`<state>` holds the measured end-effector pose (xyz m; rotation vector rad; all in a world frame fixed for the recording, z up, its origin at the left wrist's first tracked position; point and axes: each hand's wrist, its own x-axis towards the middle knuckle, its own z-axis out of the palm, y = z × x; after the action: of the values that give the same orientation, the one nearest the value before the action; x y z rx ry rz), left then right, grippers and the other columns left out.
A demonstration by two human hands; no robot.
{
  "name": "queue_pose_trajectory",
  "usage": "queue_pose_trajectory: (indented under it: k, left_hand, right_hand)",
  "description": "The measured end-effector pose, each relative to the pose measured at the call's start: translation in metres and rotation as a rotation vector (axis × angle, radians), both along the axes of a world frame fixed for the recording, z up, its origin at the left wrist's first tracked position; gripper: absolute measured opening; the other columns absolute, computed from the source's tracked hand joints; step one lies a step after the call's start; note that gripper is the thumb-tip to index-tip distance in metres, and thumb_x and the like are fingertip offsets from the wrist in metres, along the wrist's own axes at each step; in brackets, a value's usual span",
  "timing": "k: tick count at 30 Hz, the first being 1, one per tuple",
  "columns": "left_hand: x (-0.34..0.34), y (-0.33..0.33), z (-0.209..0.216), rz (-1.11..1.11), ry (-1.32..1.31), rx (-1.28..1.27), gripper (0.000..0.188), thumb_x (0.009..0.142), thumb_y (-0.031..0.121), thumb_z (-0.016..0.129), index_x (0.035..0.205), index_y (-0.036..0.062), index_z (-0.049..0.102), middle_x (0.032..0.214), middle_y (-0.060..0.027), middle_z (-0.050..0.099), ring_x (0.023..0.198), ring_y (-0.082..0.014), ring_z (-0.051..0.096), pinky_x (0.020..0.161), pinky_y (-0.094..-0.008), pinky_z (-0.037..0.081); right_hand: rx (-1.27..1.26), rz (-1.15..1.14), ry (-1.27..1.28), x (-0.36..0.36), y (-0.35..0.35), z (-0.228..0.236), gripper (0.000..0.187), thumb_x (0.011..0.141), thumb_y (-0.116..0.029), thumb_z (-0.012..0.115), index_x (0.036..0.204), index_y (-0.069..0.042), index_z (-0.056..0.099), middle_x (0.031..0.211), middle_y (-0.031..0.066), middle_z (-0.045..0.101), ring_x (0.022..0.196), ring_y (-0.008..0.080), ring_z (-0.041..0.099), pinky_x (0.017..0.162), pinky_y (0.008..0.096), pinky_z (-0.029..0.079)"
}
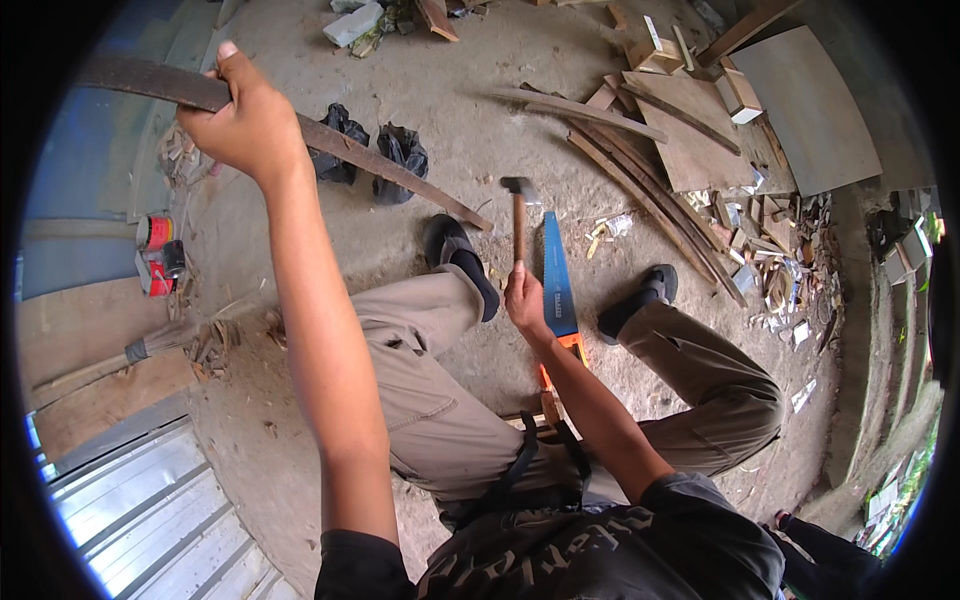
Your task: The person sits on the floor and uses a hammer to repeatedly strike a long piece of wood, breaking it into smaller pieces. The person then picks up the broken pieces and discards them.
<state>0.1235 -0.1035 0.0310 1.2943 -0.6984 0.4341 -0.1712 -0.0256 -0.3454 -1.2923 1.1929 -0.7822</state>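
Note:
My left hand (pixel 252 122), raised at the upper left, is closed around a long dark wooden strip (pixel 375 165). The strip slants down to the right, its lower end near my shoe (pixel 452 243). In the middle, my right hand (pixel 525 298) grips a hammer (pixel 519 228) by its wooden handle, head pointing away from me. Just right of the hammer lies a handsaw (pixel 558 278) with a blue blade and orange handle, between my feet. Another orange-handled tool (pixel 548 395) shows partly behind my right forearm.
Two black plastic bags (pixel 402 163) sit beyond the strip. Long wood strips (pixel 650 195), plywood sheets (pixel 800 110) and scattered offcuts (pixel 775 255) fill the right. Red tins (pixel 157 255) stand by the left wall. Another person's dark-clothed legs (pixel 825 555) show at the lower right.

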Motion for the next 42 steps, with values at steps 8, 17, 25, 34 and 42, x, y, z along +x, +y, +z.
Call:
queue_pose_trajectory:
  k: [8, 17, 25, 34, 42]
  left_hand:
    - [0.002, 0.004, 0.0, 0.03, 0.07, -0.019, 0.025, 0.093, 0.015, 0.068, 0.089, -0.002, 0.05, 0.08, -0.0075, 0.058, 0.07, -0.0154, 0.057, 0.069, -0.0299, 0.048]
    - [0.009, 0.014, -0.002, -0.001, 0.051, -0.005, 0.022, 0.093, 0.014, 0.066, 0.088, 0.0, 0.049, 0.08, -0.0069, 0.057, 0.071, -0.014, 0.055, 0.068, -0.0295, 0.046]
    - [-0.023, 0.01, 0.009, -0.192, 0.081, -0.119, 0.023, 0.094, 0.013, 0.064, 0.086, 0.0034, 0.045, 0.059, -0.0043, 0.051, 0.047, -0.0104, 0.048, 0.043, -0.0255, 0.038]
    - [-0.019, 0.014, 0.007, -0.259, 0.091, -0.13, 0.022, 0.093, 0.011, 0.064, 0.089, 0.003, 0.044, 0.06, -0.005, 0.052, 0.049, -0.0107, 0.05, 0.045, -0.025, 0.039]
    - [-0.012, 0.015, 0.005, -0.206, 0.123, -0.122, 0.02, 0.092, 0.01, 0.063, 0.087, 0.0039, 0.044, 0.061, -0.0056, 0.053, 0.049, -0.011, 0.05, 0.045, -0.0247, 0.04]
  right_hand:
    - [0.185, 0.034, 0.074, 0.001, -0.005, -0.008, 0.062, 0.103, -0.06, 0.033, 0.071, -0.009, 0.048, 0.054, -0.0007, 0.043, 0.044, 0.0131, 0.045, 0.041, 0.0297, 0.037]
    - [0.382, -0.085, -0.186, 0.005, -0.027, 0.037, 0.056, 0.102, -0.06, 0.037, 0.072, -0.013, 0.038, 0.053, -0.0014, 0.039, 0.04, 0.0109, 0.039, 0.037, 0.0296, 0.033]
    - [0.443, 0.115, 0.215, -0.032, -0.02, 0.015, 0.064, 0.099, -0.065, 0.039, 0.076, -0.007, 0.048, 0.057, 0.0011, 0.043, 0.041, 0.0143, 0.042, 0.04, 0.0314, 0.037]
    - [0.472, -0.005, -0.198, -0.025, -0.002, 0.031, 0.055, 0.102, -0.06, 0.038, 0.076, -0.012, 0.045, 0.058, -0.0026, 0.041, 0.045, 0.009, 0.039, 0.042, 0.0264, 0.033]
    - [0.292, 0.101, 0.311, -0.011, 0.017, -0.008, 0.072, 0.103, -0.057, 0.034, 0.074, 0.005, 0.057, 0.06, 0.0179, 0.054, 0.062, 0.0324, 0.058, 0.063, 0.0467, 0.044]
